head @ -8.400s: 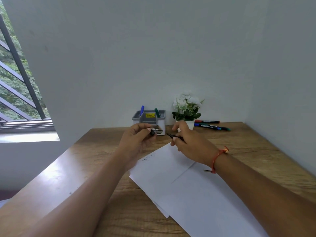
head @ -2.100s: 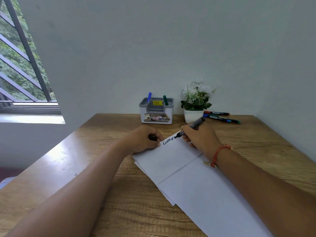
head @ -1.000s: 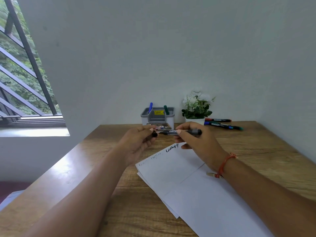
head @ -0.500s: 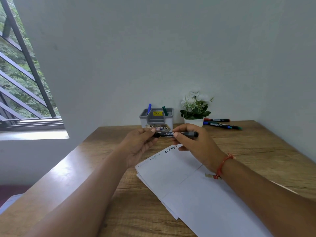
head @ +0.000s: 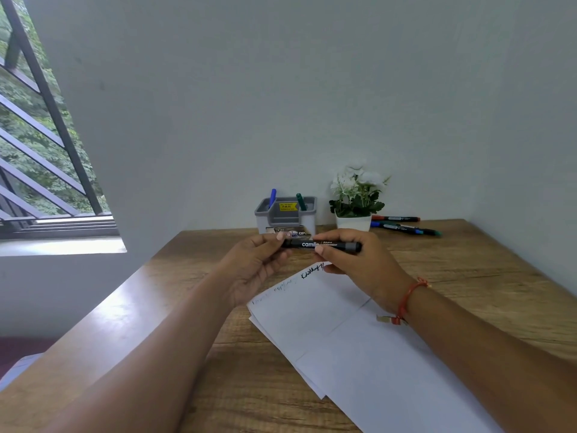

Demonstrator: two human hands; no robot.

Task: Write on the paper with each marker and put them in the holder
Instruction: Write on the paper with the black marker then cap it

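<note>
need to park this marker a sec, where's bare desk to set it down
Bare wood lies left of the paper, toward the window, and right of it, before the loose markers. Crowded: the back edge, with holder, plant and markers.

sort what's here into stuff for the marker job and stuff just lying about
For the job: black marker, held by left hand and right hand; paper; holder; loose markers.
Lying about: potted plant; window grille.

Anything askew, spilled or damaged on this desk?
Nothing spilled or damaged. The paper sheets lie at a slant, unevenly stacked, and loose markers lie beside the plant pot, not in the holder.
</note>
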